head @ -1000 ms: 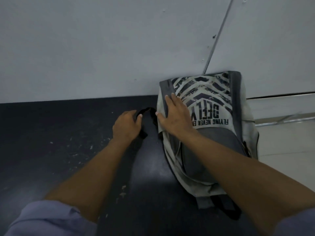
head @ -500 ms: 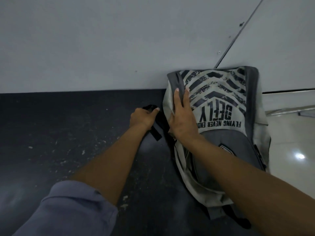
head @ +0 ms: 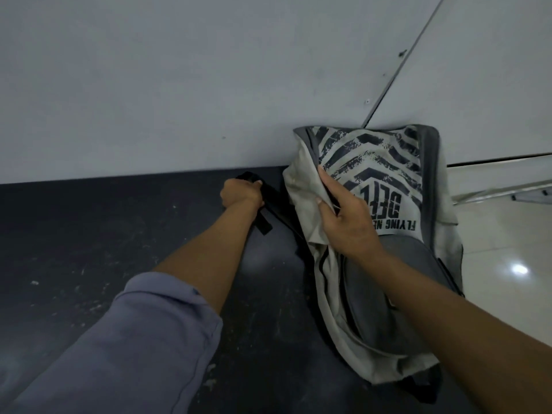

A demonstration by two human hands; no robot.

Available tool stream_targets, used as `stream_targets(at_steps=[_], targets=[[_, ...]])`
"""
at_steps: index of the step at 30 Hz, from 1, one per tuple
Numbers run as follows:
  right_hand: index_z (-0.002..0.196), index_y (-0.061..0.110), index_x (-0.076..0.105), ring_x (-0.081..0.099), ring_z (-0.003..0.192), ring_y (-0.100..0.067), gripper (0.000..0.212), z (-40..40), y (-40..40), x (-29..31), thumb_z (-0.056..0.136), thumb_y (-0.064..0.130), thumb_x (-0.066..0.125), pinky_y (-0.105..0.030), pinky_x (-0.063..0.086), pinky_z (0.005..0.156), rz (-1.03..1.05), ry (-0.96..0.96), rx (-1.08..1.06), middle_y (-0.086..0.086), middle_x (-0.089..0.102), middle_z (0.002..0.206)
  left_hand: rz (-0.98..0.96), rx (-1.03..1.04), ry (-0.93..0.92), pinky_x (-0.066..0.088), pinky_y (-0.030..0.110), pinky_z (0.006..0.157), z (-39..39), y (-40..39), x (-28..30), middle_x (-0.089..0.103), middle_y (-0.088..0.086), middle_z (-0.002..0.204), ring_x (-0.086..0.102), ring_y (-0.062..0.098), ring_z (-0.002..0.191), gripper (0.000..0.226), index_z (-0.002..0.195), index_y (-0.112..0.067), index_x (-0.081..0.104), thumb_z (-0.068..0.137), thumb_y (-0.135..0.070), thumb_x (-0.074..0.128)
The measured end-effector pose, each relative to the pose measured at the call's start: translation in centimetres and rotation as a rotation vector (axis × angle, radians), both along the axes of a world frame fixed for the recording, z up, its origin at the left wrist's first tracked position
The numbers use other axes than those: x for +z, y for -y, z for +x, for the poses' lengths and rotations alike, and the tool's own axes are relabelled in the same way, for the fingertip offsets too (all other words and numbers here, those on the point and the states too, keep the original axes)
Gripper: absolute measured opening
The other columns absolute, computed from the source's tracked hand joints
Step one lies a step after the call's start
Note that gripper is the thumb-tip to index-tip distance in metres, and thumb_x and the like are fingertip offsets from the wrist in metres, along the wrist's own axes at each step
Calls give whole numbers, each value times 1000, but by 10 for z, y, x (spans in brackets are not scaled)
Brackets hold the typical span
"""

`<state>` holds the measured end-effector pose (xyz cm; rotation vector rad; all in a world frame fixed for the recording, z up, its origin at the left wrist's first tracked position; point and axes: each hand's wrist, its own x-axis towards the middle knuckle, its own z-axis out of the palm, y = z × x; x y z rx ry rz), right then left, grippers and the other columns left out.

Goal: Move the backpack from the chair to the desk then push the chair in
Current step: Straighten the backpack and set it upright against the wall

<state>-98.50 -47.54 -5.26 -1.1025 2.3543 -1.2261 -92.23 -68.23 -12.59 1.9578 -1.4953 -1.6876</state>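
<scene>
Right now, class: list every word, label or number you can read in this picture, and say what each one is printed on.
"DEEL": large dark letters on the backpack front panel, upside down to the camera, left end covered by the right hand.
"FLYING NE": smaller line on the same panel, also upside down; the rest is covered by that hand.
A small badge at the backpack's lower edge is mostly hidden by the arm: unreadable.
No other text is visible, neither on the desk nor on the wall.

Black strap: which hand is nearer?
Left. The left hand is closed around the black strap; the right hand is apart from it, gripping the backpack fabric.
</scene>
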Motion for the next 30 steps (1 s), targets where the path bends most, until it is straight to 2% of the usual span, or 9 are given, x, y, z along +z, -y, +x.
stream_targets(at_steps=[8, 10, 13, 16, 19, 22, 26, 28, 30], targets=[[153, 14, 43, 53, 133, -4, 60, 1, -1, 1, 97, 6, 62, -18, 42, 113, -11, -1, 57, 9, 53, 144, 102, -85, -98, 63, 47, 91, -46, -5, 10, 73, 22, 120, 73, 32, 104, 44, 123, 3, 69, 92, -28, 75], [155, 14, 41, 54, 136, -10, 62, 2, 0, -1, 97, 8, 62, -30, 45, 114, 10, -3, 85, 0, 54, 149, 166, -44, -223, 64, 42, 78, -46, -8, 16, 72, 19, 119, 70, 28, 92, 45, 131, 1, 64, 102, -33, 59], [156, 13, 38, 52, 139, -16, 64, 5, 5, -6, 97, 15, 65, -38, 45, 115, 63, -17, 122, -9, 54, 151, 226, -43, -302, 52, 28, 60, -36, -13, 22, 72, 10, 97, 61, 20, 72, 49, 131, -3, 65, 108, -38, 39], [156, 18, 37, 40, 148, -16, 68, 10, 7, -8, 96, 29, 67, -38, 37, 121, 124, 7, 128, -8, 44, 159, 191, -56, -302, 60, 37, 86, -26, -21, 24, 73, 14, 120, 69, 25, 97, 53, 127, -8, 68, 107, -46, 36], [155, 19, 40, 35, 151, -16, 66, 11, 2, -6, 97, 41, 63, -36, 32, 124, 146, 30, 132, -9, 40, 162, 50, -118, -181, 53, 44, 105, -14, -38, 32, 69, 16, 127, 65, 35, 118, 63, 124, -7, 69, 103, -57, 38], [151, 16, 46, 40, 148, -18, 57, 7, -13, -3, 101, 39, 58, -41, 35, 122, 137, 21, 107, -9, 47, 158, -197, -208, -89, 47, 32, 86, 3, -65, 45, 69, 10, 101, 66, 31, 104, 55, 84, -18, 70, 104, -55, 35], [147, 18, 52, 44, 145, -21, 46, -3, -50, 0, 104, 36, 53, -45, 38, 120, 190, -30, 30, -8, 51, 154, -461, -264, -52, 45, 32, 82, 27, -106, 58, 71, 10, 119, 65, 31, 110, 52, 121, -16, 69, 107, -48, 32], [146, 18, 53, 48, 142, -24, 45, -8, -71, 0, 105, 35, 52, -46, 41, 117, 224, -75, 11, -8, 54, 152, -571, -287, -45, 50, 38, 97, 36, -126, 65, 64, 9, 138, 60, 29, 124, 49, 144, -20, 57, 108, -46, 35], [146, 17, 52, 45, 143, -25, 46, -13, -92, -1, 104, 35, 53, -45, 39, 118, 261, -120, -31, -8, 52, 153, -708, -345, -16, 47, 43, 109, 44, -147, 71, 52, 10, 152, 51, 28, 137, 52, 151, -19, 48, 107, -44, 41]])
